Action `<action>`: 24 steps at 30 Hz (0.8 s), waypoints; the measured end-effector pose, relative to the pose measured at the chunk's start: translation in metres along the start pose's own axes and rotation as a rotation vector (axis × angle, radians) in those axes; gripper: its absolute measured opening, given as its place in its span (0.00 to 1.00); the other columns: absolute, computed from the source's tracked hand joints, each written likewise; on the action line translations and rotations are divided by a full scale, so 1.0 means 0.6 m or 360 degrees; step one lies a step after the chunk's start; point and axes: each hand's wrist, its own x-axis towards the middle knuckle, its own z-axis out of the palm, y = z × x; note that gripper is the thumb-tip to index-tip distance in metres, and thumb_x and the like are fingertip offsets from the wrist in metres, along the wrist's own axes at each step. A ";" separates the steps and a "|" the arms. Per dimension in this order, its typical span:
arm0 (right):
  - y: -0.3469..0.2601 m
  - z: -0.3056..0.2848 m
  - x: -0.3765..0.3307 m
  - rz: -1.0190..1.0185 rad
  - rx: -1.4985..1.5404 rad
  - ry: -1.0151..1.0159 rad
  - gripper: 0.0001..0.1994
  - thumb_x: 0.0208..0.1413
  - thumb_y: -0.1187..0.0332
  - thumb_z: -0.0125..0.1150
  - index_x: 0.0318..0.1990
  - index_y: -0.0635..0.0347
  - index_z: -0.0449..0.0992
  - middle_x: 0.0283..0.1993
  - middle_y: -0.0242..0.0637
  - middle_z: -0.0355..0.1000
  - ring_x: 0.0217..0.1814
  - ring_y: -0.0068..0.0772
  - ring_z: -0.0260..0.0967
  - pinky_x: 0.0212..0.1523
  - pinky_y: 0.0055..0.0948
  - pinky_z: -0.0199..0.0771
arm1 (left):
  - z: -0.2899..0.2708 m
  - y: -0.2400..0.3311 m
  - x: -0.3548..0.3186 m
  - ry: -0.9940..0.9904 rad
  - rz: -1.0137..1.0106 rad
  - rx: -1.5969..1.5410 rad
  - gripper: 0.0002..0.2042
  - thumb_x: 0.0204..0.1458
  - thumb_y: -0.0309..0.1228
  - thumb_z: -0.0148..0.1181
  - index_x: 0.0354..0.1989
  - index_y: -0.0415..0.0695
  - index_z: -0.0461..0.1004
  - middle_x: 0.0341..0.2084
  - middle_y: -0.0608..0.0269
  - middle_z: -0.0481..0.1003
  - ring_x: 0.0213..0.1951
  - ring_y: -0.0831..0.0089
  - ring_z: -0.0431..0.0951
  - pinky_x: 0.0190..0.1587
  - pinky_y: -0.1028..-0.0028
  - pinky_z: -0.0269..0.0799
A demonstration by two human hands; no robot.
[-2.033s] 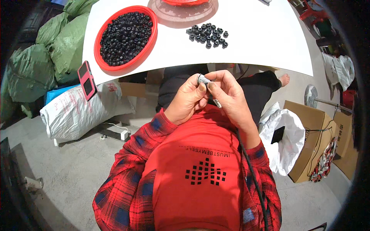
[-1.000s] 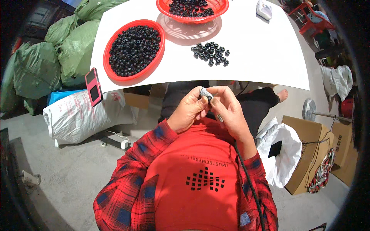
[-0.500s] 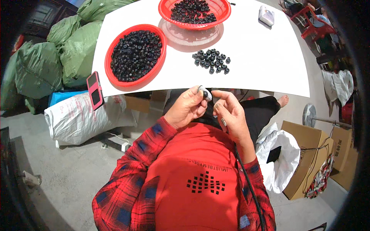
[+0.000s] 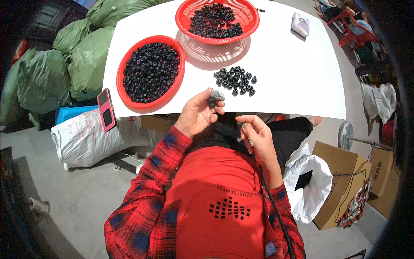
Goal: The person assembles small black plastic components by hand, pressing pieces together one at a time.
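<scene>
My left hand point(image 4: 198, 113) is raised just in front of the table's near edge. Thumb and fingers pinch a small round black part point(image 4: 211, 102), with a grey wrapping point(image 4: 217, 95) at the fingertips beside it. My right hand point(image 4: 258, 137) is a short way to the right, fingers bent and pressed together. A small silvery piece point(image 4: 250, 141) shows by its thumb, too small to name. Beyond the hands, several loose black parts point(image 4: 235, 80) lie on the white table point(image 4: 293, 73). To their left is a red basin point(image 4: 183, 73) filled with similar black parts.
A red colander point(image 4: 257, 19) with more black parts stands at the table's far side, near a white packet point(image 4: 300, 24). A pink-cased phone point(image 4: 106, 110) is at the left edge, above a white sack point(image 4: 82, 142). An open white bag point(image 4: 317, 185) and cardboard box point(image 4: 345, 155) are at right.
My left hand has moved left and away from my right hand, carrying the black part. The right hand has dropped slightly. The whole view has shifted a little.
</scene>
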 end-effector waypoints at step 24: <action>-0.013 -0.019 0.018 0.0014 0.0156 0.0105 0.10 0.60 0.71 0.49 0.45 0.63 0.72 0.24 0.27 0.66 0.15 0.12 0.55 0.12 0.13 0.53 | 0.016 0.051 0.094 0.1289 0.0925 0.3114 0.14 0.51 0.35 0.59 0.34 0.36 0.67 0.34 0.47 0.71 0.37 0.48 0.73 0.38 0.56 0.68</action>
